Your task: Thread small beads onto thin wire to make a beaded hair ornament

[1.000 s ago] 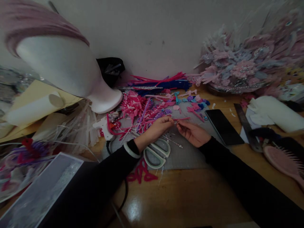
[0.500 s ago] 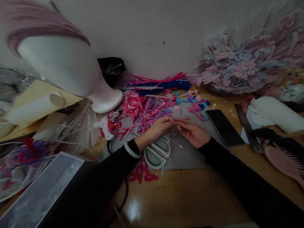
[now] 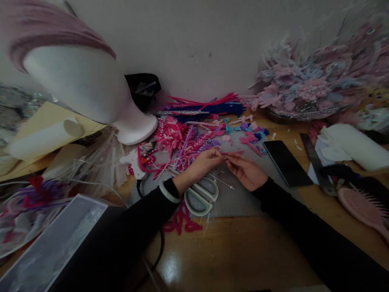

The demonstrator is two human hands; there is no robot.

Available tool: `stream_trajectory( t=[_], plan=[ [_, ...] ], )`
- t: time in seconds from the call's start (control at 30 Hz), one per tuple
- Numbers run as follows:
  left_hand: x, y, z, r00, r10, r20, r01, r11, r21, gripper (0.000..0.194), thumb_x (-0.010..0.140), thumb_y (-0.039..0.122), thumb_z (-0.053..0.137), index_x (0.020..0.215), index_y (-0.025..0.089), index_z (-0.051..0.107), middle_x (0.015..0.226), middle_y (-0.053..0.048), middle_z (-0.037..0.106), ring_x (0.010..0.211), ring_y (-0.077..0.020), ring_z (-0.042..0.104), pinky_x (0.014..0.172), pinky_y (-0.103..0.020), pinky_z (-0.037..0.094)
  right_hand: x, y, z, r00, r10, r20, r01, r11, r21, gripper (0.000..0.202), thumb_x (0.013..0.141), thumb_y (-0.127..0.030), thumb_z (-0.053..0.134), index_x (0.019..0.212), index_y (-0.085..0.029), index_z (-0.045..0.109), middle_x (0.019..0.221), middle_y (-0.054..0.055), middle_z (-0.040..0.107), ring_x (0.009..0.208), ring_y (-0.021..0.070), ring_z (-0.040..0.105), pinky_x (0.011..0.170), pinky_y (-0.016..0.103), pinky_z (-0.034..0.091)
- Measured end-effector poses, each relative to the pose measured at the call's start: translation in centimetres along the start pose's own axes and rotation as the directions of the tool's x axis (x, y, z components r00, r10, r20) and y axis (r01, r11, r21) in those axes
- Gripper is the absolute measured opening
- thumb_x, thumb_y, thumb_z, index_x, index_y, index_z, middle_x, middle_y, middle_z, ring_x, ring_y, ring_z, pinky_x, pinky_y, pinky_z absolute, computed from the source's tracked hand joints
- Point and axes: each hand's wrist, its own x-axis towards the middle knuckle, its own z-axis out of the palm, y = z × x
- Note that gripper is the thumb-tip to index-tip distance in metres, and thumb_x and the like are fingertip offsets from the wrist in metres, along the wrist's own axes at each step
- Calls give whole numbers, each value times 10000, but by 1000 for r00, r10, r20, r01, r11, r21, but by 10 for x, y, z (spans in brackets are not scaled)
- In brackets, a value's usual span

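Above the grey mat [image 3: 240,202], my left hand [image 3: 209,160] is closed in a pinch, its fingertips nearly meeting those of my right hand [image 3: 246,171]. My right hand is pinched too. Whatever lies between the fingertips is too small and dark to make out. Scissors [image 3: 202,196] with pale handles lie under my left wrist. A beaded strand [image 3: 224,181] rests on the mat just below the hands. Pink fuzzy pieces [image 3: 172,136] and a white glue gun [image 3: 135,164] are to the left of my left hand.
A white mannequin head [image 3: 82,81] leans at the left, near a box [image 3: 60,243]. On the right lie a phone [image 3: 288,163], a dark ruler [image 3: 317,164] and a pink brush [image 3: 361,207]. Fuzzy flowers [image 3: 313,89] fill a bowl at the back right.
My right hand and its sleeve have shifted very slightly to the left. My left hand stays in almost the same place, and both remain pinched.
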Motion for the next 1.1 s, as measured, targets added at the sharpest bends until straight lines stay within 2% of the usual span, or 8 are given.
stream_trajectory(
  t=[0.5,0.77,1.1],
  plan=[
    [2,-2,-1,1000,9,14,-9,999,-32,192,642,286,564,611,140,443,424,90,338,393,-17,252,414,-187,155,-1,2,1,1000,7,0,-7,1000,8,126,598,-48,637,615,-173,630,622,-32,624,577,36,561,584,129,479],
    [2,-3,-2,1000,3,15,-3,999,-47,204,641,300,572,611,140,450,421,91,342,387,-17,259,409,-184,158,0,3,0,999,-10,40,10,1000,-5,122,591,-69,656,628,-182,629,651,-38,632,589,35,565,597,130,485],
    [1,0,0,1000,-2,-7,2,999,-32,203,631,300,569,605,144,442,420,93,331,394,-19,255,417,-186,160,-1,3,2,1000,-11,3,11,1000,0,126,603,-54,640,621,-178,633,645,-32,633,572,37,555,593,145,477]
  ],
)
